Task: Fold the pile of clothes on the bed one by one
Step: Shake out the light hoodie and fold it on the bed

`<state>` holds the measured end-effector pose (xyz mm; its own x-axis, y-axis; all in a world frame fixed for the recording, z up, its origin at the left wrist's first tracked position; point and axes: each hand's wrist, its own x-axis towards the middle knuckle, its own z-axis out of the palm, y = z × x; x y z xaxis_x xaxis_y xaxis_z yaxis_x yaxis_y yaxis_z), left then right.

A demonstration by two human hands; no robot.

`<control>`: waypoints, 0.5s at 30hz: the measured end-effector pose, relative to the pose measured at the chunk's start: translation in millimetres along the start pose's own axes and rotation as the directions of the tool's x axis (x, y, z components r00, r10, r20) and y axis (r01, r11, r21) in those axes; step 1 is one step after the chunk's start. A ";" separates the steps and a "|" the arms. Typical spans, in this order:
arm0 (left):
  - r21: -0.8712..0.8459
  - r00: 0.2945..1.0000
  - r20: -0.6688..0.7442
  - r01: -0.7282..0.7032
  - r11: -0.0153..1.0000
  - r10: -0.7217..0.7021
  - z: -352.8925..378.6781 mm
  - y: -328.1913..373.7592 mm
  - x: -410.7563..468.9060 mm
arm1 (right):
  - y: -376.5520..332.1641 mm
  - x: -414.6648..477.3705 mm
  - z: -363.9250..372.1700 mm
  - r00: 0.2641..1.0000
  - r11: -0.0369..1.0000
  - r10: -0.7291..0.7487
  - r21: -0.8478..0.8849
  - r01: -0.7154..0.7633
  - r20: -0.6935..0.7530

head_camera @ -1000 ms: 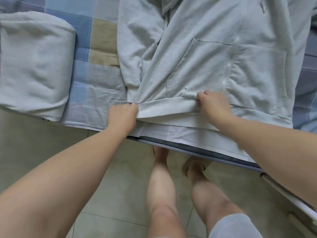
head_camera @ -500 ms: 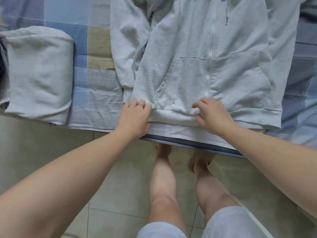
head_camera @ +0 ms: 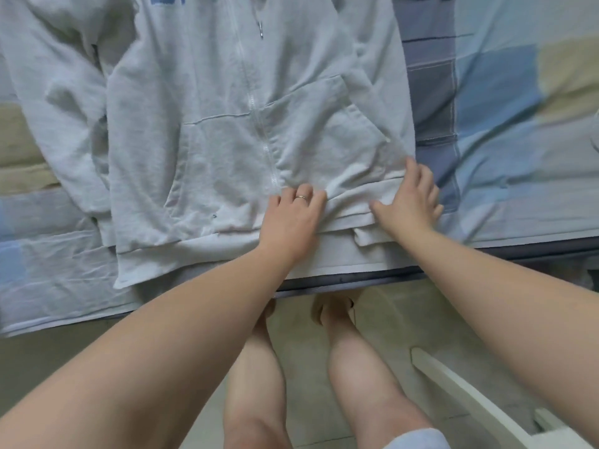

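Along the near edge of the checked bed [head_camera: 502,140], deals with a grey hoodie [head_camera: 210,140] spread front-up, zip [head_camera: 256,118] closed, hem [head_camera: 181,254] toward the floor. Presses the right grip [head_camera: 411,202], fingers straight and splayed, onto the hem's right corner. Curls the left grip [head_camera: 291,218] into rumpled cloth by the zip's lower end, seemingly pinching a fold. Looks like smoothing before any fold. Probably calls next for flattening those wrinkles, then bringing a sleeve [head_camera: 55,76] across the chest.
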<state>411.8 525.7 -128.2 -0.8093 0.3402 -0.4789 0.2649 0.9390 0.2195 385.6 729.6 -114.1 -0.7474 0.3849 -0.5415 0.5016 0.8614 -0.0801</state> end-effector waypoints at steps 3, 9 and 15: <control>0.005 0.998 -0.024 0.066 0.998 -0.066 -0.3 6.4 18.5 | 4.0 11.6 1.0 0.984 0.912 0.148 0.371 -0.176 0.102; -0.059 0.991 0.123 0.068 0.996 -0.060 -19.2 -4.3 17.3 | 35.7 15.0 -15.9 0.954 0.670 0.037 0.701 -0.245 0.297; 0.008 0.961 0.237 0.142 0.990 -0.140 -39.7 13.3 12.9 | 66.6 17.7 -45.6 0.963 0.715 -0.062 0.685 -0.141 0.263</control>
<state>384.0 540.6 -97.8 -0.6908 0.2081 -0.6925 0.1518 0.9781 0.1424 386.0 808.9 -90.9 -0.6362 0.2295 -0.7366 0.7623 0.3343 -0.5542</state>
